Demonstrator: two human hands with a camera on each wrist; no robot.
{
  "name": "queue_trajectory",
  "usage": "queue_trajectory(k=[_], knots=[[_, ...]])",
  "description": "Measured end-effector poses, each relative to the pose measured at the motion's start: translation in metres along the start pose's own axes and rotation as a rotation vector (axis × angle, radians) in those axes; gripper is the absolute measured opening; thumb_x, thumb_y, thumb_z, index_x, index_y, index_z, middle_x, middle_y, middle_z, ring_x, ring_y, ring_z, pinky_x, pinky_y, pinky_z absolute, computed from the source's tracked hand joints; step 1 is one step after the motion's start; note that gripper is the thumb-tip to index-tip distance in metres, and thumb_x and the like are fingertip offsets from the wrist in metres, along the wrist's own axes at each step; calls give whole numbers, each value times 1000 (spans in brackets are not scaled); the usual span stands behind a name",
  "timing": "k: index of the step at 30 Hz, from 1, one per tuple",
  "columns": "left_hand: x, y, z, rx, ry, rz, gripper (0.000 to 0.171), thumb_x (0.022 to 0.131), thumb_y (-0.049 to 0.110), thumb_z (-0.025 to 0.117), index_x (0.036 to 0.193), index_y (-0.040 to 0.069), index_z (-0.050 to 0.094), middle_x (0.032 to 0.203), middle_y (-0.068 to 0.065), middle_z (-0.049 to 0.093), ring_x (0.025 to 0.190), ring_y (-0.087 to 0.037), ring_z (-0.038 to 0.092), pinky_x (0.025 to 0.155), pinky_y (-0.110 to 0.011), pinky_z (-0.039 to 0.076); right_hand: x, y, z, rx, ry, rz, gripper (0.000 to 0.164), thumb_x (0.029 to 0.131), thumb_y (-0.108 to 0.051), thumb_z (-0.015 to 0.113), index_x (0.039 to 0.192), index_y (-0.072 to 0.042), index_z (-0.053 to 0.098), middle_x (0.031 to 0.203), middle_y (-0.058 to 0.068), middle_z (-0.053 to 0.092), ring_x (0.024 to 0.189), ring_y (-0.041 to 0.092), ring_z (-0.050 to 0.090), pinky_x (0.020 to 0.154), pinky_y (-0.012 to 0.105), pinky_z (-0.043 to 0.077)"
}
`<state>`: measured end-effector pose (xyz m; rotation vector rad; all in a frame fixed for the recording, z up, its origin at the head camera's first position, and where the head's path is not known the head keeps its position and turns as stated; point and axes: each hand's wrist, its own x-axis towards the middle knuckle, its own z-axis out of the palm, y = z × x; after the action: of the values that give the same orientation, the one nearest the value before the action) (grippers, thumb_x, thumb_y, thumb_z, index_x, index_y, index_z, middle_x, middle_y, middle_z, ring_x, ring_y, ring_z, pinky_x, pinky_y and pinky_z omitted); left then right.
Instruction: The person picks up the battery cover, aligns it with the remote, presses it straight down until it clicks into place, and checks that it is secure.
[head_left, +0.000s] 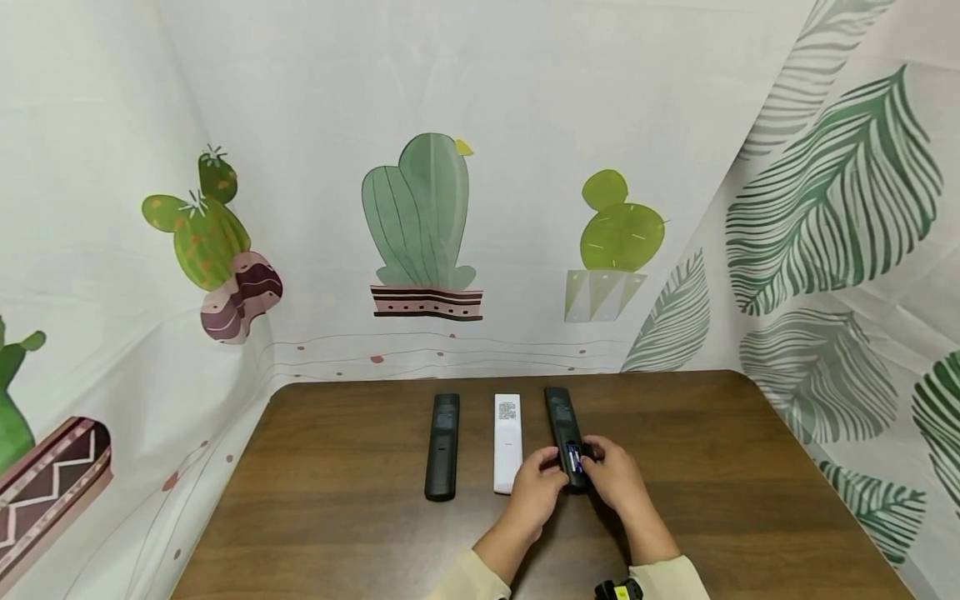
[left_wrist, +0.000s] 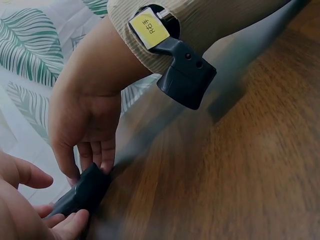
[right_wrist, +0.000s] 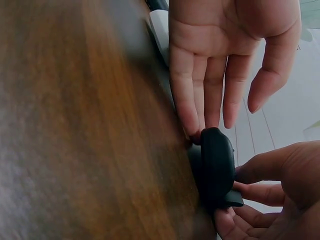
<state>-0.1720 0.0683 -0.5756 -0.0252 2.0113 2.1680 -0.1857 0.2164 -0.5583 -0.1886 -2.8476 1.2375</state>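
Note:
A black remote control point(head_left: 562, 417) lies back side up at the right of a row, its battery compartment uncovered and batteries point(head_left: 573, 458) showing inside. Fairly straight fingers of my left hand point(head_left: 536, 492) touch the remote's left side; in the right wrist view its thumb is apart from the remote point(right_wrist: 217, 162). My right hand point(head_left: 617, 477) is at the other side, thumb tip at the batteries. Its fingers hold a thin dark piece point(right_wrist: 233, 199), seemingly the battery cover, beside the remote; they hide much of it.
A white remote point(head_left: 507, 450) lies just left of my left hand, back side up. Farther left is another black remote point(head_left: 442, 450) with its back closed. The brown wooden table point(head_left: 337, 500) ends at a printed cloth point(head_left: 525, 208) behind.

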Motion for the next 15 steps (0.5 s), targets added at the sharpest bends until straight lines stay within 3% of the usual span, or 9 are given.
queue_trajectory(k=[8, 15], knots=[[3, -2, 4, -59, 8, 15, 56, 80, -6, 62, 135, -11, 53, 131, -24, 59, 114, -29, 66, 92, -31, 56, 0, 1, 1, 0, 7, 13, 37, 91, -9, 64, 126, 3, 64, 102, 16, 73, 91, 25, 65, 80, 41, 52], [6, -3, 6, -55, 8, -7, 61, 81, -4, 64, 139, -12, 49, 133, -27, 59, 116, -30, 64, 96, -35, 56, 0, 1, 0, 5, 0, 14, 36, 91, -7, 62, 125, 3, 64, 102, 16, 72, 91, 26, 65, 80, 41, 52]])
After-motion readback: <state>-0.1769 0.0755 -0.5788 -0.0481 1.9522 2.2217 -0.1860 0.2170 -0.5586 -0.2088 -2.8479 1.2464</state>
